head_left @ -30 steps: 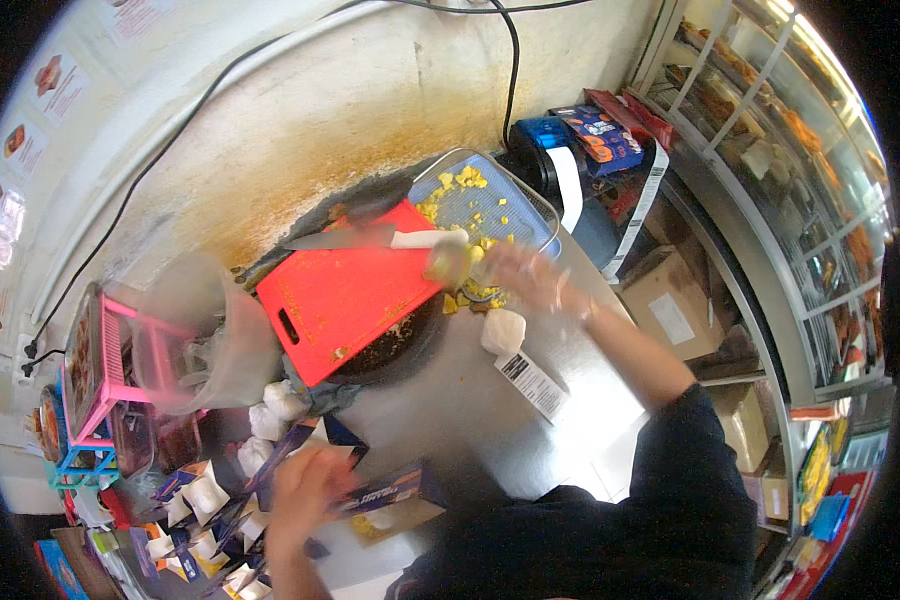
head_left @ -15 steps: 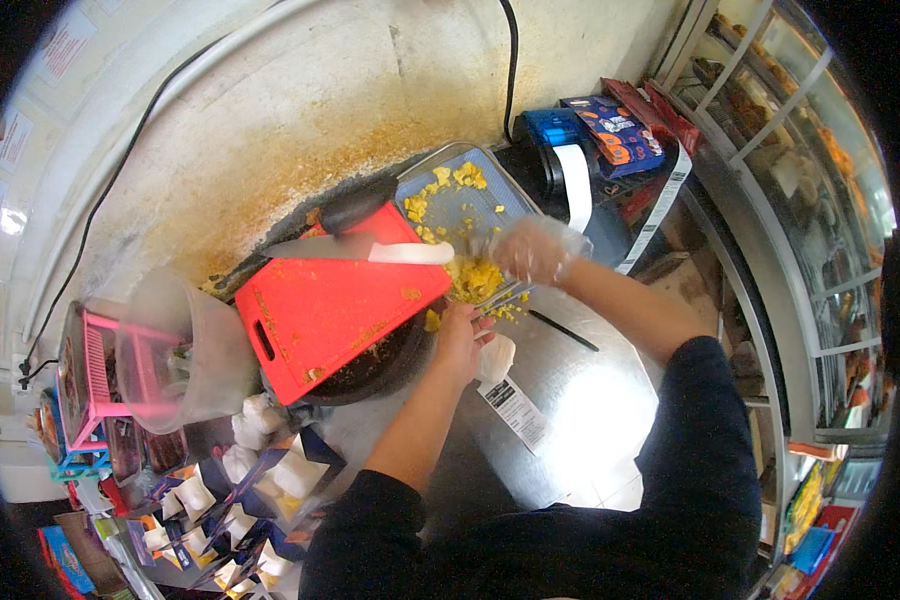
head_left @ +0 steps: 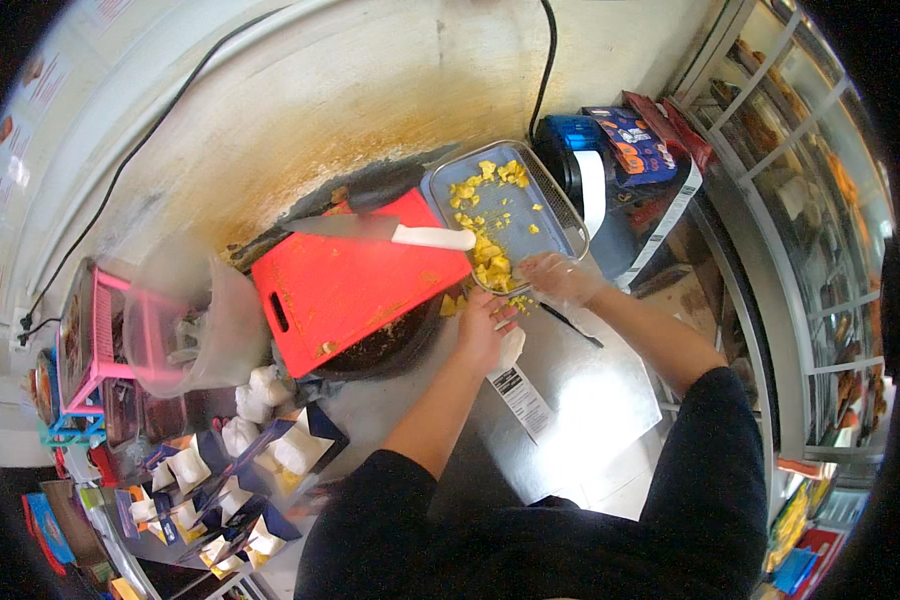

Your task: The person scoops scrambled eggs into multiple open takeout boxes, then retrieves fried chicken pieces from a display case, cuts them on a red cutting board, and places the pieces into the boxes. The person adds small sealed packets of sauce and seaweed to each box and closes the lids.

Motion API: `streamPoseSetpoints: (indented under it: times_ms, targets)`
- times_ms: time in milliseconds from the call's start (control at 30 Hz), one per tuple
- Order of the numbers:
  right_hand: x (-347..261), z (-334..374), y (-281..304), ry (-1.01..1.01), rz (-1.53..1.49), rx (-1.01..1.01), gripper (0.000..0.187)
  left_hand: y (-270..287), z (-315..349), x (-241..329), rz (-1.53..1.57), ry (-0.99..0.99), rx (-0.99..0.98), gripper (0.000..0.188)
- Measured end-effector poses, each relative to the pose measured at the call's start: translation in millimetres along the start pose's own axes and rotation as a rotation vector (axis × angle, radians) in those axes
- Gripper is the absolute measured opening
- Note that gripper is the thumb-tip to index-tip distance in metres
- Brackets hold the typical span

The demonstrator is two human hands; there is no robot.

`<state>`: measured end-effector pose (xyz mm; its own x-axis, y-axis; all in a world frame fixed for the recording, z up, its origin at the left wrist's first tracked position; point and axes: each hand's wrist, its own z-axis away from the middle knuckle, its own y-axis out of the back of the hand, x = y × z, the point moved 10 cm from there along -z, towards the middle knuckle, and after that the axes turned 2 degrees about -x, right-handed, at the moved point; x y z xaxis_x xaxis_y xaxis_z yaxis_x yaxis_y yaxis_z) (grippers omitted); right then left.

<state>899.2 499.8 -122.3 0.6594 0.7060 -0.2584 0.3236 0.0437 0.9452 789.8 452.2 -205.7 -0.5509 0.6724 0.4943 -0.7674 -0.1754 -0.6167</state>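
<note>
A grey-blue metal tray (head_left: 550,205) lies against the back wall, with yellow crumbled food pieces (head_left: 492,265) along its left side and near corner. My left hand (head_left: 483,328) is at that near corner, thumb at the rim and fingers curled round it from below. My right hand (head_left: 562,278), in a clear plastic glove, is at the tray's near right edge. Its fingers are drawn together beside the food; anything inside them is hidden. A white-handled knife (head_left: 432,237) rests across a red cutting board (head_left: 360,290) to the left.
Below the board is a dark round pan (head_left: 390,350). A printed paper slip (head_left: 521,402) and a thin black stick (head_left: 570,326) lie on the metal table (head_left: 460,440). Left are a translucent bucket (head_left: 195,325) and filled paper boxes (head_left: 300,445); right, a label printer (head_left: 573,165) and glass display case (head_left: 800,200).
My right hand has come down from over the food to the tray's near edge. More of the tray now shows. My left hand stays at the corner. The view has shifted slightly.
</note>
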Motion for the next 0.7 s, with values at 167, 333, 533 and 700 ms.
streamPoseSetpoints:
  times_ms: [167,333,533,700]
  targets:
    - [54,31,-23,-0.406,-0.248,-0.142,0.031,-15,11,12,-0.115,-0.078,-0.018,0.033]
    - [98,53,-11,-0.98,-0.407,0.009,0.041,-40,118,90,-1.02,-0.334,-0.333,0.03]
    - [0,-8,79,-0.762,-0.742,0.377,0.022,97,370,212,-1.578,-0.662,-0.108,0.039]
    - [-162,-69,100,-0.743,-1.209,0.484,0.026,384,493,267,-1.589,0.087,0.719,0.036]
